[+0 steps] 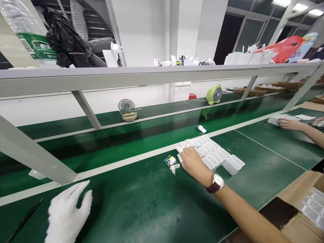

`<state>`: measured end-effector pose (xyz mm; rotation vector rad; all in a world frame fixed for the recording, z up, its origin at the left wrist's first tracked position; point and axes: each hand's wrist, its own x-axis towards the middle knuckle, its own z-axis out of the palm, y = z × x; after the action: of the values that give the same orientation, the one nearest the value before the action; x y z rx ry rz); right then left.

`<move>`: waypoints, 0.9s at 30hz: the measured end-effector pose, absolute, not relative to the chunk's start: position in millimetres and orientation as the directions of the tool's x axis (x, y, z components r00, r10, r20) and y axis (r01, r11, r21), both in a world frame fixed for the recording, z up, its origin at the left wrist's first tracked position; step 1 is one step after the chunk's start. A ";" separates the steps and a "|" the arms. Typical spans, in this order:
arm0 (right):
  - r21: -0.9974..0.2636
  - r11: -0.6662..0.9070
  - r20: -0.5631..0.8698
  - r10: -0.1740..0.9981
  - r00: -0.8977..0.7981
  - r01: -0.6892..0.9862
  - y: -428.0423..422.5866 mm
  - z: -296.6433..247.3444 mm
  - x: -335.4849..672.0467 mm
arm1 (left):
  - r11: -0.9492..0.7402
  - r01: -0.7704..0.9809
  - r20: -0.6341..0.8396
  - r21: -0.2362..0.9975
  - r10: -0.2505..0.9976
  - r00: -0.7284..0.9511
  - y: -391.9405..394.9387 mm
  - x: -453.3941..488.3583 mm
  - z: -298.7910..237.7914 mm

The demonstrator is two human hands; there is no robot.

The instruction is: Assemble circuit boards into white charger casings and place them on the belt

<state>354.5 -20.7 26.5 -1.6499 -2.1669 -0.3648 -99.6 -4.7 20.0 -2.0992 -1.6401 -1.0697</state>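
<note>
My left hand, in a white glove, is held over the green work surface at the lower left. Its thumb and fingers are apart, with nothing between them. My right hand has white covers on some fingers and a watch at the wrist. Its fingers are stretched out at the left end of a block of translucent white plastic cases; whether they press on a case is hard to see. Just left of that hand lies a small circuit board with a white plug part beside it.
Another board with a white part lies on the green belt behind the pale rail. A slanted post rises near my left hand, close to a black thin tool. A co-worker's hand is at the right. More cases fill a cardboard box.
</note>
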 end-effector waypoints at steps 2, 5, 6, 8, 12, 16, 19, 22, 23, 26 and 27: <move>-0.027 0.217 0.456 0.871 -0.181 0.976 -10.4 21.5 375.4 | -0.374 0.897 0.705 0.235 0.701 0.108 0.0 -71.6 17.3; -0.030 0.207 0.461 0.871 -0.171 0.978 2.4 12.8 388.1 | -0.483 0.847 0.724 0.221 0.664 0.190 0.4 -27.4 13.9; -0.031 0.218 0.464 0.867 -0.179 0.975 5.2 11.4 387.9 | -0.535 0.817 0.727 0.215 0.646 0.232 -1.4 -13.8 13.0; -0.036 0.250 0.478 0.854 -0.203 0.967 7.3 12.2 382.6 | -0.633 0.742 0.712 0.218 0.623 0.322 -7.5 9.9 11.5; -0.042 0.398 0.516 0.794 -0.321 0.916 -4.3 23.5 351.7 | -0.675 0.666 0.621 0.318 0.679 0.391 -22.2 41.6 12.4; -0.016 0.638 0.487 0.678 -0.551 0.770 -26.2 30.5 301.9 | -0.554 0.653 0.450 0.517 0.824 0.344 -26.8 57.1 16.5; -0.036 0.798 0.457 0.549 -0.700 0.602 -34.0 34.1 276.4 | -0.567 0.567 0.367 0.598 0.822 0.435 -22.3 56.3 15.6; -0.098 0.787 0.427 0.586 -0.689 0.609 -23.1 44.2 279.5 | -0.509 0.614 0.316 0.603 0.859 0.403 -16.2 42.8 11.3; -0.125 0.742 0.405 0.644 -0.648 0.659 -14.3 48.7 287.5 | -0.462 0.652 0.295 0.602 0.887 0.357 -14.3 36.6 9.7; -0.168 0.523 0.325 0.830 -0.454 0.835 26.4 60.6 327.5 | -0.308 0.742 0.215 0.596 0.951 0.223 -9.4 19.0 6.3; -0.170 0.453 0.308 0.868 -0.389 0.875 42.9 62.7 344.2 | -0.272 0.760 0.190 0.591 0.962 0.197 -7.8 14.8 5.3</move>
<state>344.2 42.9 62.7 -1.4788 -2.3570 -0.0291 14.8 -7.8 5.3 -2.6889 -2.0543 -0.9656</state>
